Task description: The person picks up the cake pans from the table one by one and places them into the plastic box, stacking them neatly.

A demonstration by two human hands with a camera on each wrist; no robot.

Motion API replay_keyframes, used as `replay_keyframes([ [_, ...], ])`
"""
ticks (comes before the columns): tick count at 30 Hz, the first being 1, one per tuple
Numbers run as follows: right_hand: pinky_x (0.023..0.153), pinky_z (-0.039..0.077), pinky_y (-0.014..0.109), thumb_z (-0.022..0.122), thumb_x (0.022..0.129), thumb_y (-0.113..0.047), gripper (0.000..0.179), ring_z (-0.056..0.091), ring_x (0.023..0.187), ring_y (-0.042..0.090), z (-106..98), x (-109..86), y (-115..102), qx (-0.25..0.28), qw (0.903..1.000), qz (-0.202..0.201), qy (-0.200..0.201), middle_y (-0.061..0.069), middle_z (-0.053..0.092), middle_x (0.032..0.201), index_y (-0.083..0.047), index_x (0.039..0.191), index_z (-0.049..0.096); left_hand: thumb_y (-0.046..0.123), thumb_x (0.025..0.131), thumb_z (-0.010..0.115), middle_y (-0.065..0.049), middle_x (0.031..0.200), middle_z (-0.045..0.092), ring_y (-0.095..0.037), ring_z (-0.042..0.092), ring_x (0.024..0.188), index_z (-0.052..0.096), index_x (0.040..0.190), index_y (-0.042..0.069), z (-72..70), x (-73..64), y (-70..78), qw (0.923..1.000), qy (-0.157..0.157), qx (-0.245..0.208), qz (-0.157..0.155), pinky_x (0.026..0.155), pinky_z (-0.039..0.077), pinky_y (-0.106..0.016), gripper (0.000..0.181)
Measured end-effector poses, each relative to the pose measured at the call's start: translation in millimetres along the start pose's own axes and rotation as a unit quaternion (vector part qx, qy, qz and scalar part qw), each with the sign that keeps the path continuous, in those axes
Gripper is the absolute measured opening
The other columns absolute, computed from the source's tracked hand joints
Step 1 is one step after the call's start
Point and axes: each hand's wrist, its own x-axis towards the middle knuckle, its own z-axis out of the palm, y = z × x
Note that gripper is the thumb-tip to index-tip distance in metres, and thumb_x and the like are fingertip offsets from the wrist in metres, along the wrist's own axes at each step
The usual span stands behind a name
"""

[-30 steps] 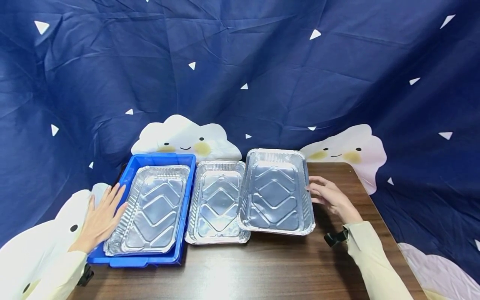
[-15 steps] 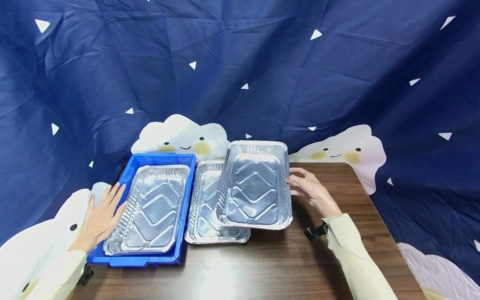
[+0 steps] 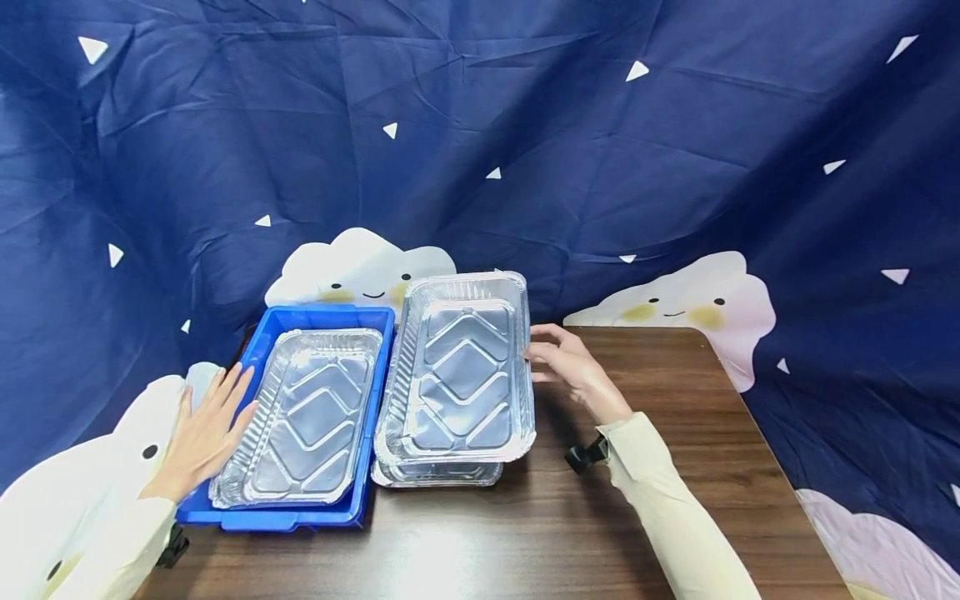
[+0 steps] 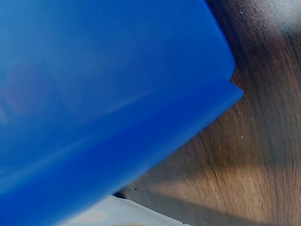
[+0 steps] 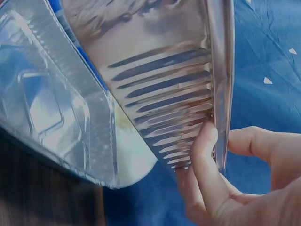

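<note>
My right hand (image 3: 572, 367) pinches the right rim of a foil tray (image 3: 465, 367), thumb and fingers on either side of its edge in the right wrist view. This tray is held up over a second foil tray (image 3: 442, 477) on the table and hides most of it. In the right wrist view the lower tray (image 5: 56, 113) lies below the ribbed side of the held one. On the left, a third foil tray (image 3: 311, 417) lies inside a blue plastic bin (image 3: 258, 521). My left hand (image 3: 206, 437) rests with spread, straight fingers at the bin's left rim.
The wooden table (image 3: 660, 467) runs to its right edge beyond my right arm. A blue curtain (image 3: 480, 125) with white triangles and smiling clouds hangs right behind it. The bin's outer wall (image 4: 131, 94) fills much of the left wrist view.
My right hand has carried the foil tray leftward and slightly up, from beside the second tray to over it. The left hand has stayed at the bin.
</note>
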Motion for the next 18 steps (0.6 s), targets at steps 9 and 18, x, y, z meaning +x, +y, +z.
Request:
replay_keyframes([
  [9, 0.077, 0.063, 0.03, 0.058, 0.096, 0.004, 0.046, 0.069, 0.088, 0.012, 36.6, 13.8, -3.1, 0.025, 0.9995, 0.018, 0.011, 0.01, 0.07, 0.096, 0.009, 0.141, 0.048, 0.03, 0.112, 0.046, -0.026, 0.171, 0.025, -0.039, 0.007, 0.162, 0.023, 0.169, 0.007, 1.6, 1.3, -1.0, 1.0, -0.003, 0.001, -0.004, 0.122, -0.013, -0.067, 0.065],
  [18, 0.069, 0.062, 0.025, 0.06, 0.093, 0.003, 0.048, 0.066, 0.08, 0.007, 71.0, 26.4, -8.3, 0.003, 0.9997, 0.019, 0.011, 0.005, 0.066, 0.091, 0.008, 0.14, 0.051, 0.03, 0.112, 0.046, -0.026, 0.171, 0.024, -0.042, 0.01, 0.162, 0.022, 0.169, 0.008, 0.8, 1.3, -1.4, 1.0, -0.005, 0.0, -0.003, 0.122, -0.013, -0.067, 0.066],
])
